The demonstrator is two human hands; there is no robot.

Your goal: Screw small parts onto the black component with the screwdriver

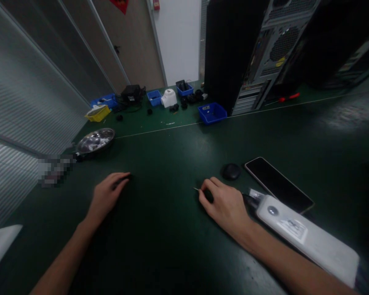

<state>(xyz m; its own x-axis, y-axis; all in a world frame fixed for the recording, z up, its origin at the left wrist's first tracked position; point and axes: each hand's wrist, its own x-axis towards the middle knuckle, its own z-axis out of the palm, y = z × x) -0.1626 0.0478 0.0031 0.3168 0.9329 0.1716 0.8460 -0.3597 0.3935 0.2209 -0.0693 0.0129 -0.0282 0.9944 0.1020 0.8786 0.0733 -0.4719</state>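
My left hand [107, 196] rests on the dark green table [172, 246], fingers curled over a small dark object [124, 179] that I cannot name. My right hand [224, 203] lies to the right of it, fingers pinched round a thin tool whose metal tip [196, 189] pokes out to the left. Just beyond the right hand sits a small round black part [231, 171]. A dark phone [278, 184] lies flat to the right, and a long white device [307, 237] lies beside my right forearm.
A metal bowl [96, 141] with small parts stands at the left. Blue bins [212, 112], a yellow bin [97, 113], a white part [169, 98] and black parts line the far edge. A computer tower [264, 53] stands at the back right, with a red-handled tool [289, 97] beside it.
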